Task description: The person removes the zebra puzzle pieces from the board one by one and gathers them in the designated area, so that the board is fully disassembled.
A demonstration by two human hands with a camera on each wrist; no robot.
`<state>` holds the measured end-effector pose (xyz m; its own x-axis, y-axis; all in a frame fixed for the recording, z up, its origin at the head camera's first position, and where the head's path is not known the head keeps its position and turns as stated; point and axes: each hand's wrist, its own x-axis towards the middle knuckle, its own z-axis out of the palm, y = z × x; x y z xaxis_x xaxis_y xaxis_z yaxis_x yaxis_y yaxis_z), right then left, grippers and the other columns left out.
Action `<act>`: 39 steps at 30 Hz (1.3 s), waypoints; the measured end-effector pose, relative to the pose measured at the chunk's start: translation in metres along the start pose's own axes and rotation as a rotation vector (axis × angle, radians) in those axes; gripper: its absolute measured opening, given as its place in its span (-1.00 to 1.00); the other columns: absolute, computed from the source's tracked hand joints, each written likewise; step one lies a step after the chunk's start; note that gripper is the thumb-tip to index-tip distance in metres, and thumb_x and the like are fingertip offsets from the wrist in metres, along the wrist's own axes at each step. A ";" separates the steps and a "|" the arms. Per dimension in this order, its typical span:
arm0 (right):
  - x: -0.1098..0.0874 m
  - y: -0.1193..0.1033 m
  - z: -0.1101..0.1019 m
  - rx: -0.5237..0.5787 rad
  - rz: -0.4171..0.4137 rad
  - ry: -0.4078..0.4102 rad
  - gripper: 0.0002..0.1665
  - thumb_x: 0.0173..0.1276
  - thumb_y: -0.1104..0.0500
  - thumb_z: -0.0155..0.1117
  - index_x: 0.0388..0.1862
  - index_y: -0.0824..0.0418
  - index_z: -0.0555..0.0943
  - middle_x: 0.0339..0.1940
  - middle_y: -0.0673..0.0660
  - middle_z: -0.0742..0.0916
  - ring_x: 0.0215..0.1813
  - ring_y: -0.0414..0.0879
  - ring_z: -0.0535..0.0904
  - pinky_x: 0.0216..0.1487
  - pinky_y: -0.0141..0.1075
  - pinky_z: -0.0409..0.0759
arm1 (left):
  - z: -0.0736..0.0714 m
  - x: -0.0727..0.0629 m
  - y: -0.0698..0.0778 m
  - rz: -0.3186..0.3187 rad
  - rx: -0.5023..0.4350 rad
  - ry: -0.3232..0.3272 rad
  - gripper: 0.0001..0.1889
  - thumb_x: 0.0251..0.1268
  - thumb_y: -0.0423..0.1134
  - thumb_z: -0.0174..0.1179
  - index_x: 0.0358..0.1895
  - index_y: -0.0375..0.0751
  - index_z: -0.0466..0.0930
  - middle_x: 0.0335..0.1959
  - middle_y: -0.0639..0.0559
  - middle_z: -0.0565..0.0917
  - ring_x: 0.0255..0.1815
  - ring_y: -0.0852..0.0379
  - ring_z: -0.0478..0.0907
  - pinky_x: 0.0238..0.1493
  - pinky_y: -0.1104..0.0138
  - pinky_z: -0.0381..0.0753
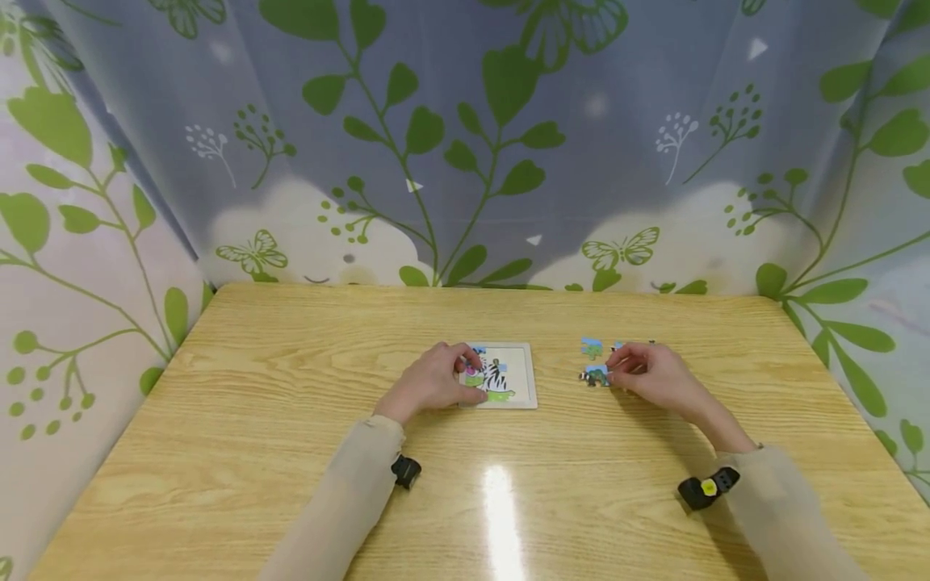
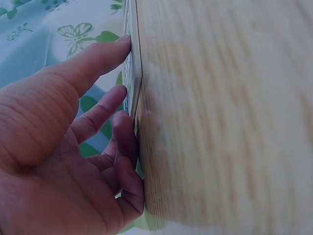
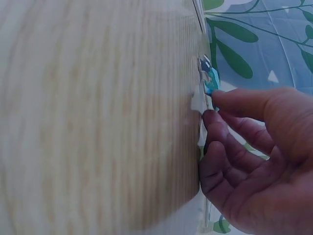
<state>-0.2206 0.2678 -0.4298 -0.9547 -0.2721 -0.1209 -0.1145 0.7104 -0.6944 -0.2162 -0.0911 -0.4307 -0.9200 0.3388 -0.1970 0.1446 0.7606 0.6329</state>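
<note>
Leafy curtain (image 1: 465,161) behind table (image 1: 240,452), left fingers (image 1: 455,353) over puzzle (image 1: 500,379)

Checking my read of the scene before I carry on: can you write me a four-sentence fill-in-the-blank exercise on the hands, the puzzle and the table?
1. The left hand touches the puzzle tray, while the right hand touches a loose puzzle ____.
2. The picture in the tray has black-and-white ____.
3. In the head view, the tray lies to the ____ of the loose pieces.
4. The table has a ____-grain surface.

Missing words: piece; stripes; left; wood.
</note>
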 end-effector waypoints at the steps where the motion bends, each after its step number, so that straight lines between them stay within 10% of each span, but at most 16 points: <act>1: 0.000 0.000 0.000 -0.001 0.008 0.002 -0.76 0.44 0.12 0.36 -0.03 0.23 0.66 -0.18 0.17 0.77 -0.25 -0.08 0.63 -0.31 -0.29 0.57 | 0.000 0.000 0.000 0.002 -0.002 -0.002 -0.56 0.13 0.00 0.52 0.05 0.05 0.61 -0.07 0.03 0.52 -0.09 0.08 0.41 -0.09 0.22 0.42; 39: 0.045 -0.066 0.063 0.036 -0.230 -0.073 -0.84 0.44 0.10 0.35 -0.08 0.12 0.70 -0.24 0.05 0.75 -0.22 -0.13 0.63 -0.15 -0.26 0.59 | -0.004 0.006 0.001 -0.028 -0.041 -0.055 -0.56 0.12 0.00 0.52 0.03 0.07 0.59 -0.11 -0.01 0.49 -0.10 0.05 0.40 -0.12 0.21 0.38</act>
<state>-0.2388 0.1676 -0.4340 -0.8820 -0.4711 -0.0067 -0.3156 0.6013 -0.7340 -0.2234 -0.0901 -0.4280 -0.9018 0.3485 -0.2555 0.1027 0.7471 0.6567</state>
